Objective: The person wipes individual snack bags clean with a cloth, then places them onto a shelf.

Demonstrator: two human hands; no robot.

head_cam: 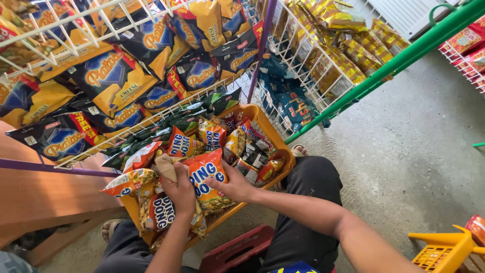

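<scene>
Our left hand (180,191) and right hand (233,185) are both clamped on an orange snack packet (207,174) just above the yellow crate (275,139); we'd best grip its edges, sparing the contents.

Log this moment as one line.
left hand: on snack packet | right hand: same packet | packet over: orange crate | behind: wire rack

White wire racks (298,60) hold dark blue and yellow snack bags (113,81) at left and gold packets (343,55) at right. A green bar (404,58) slants across the grey concrete floor (414,151); what seems a yellow crate (444,250) shows at the lower right corner
</scene>
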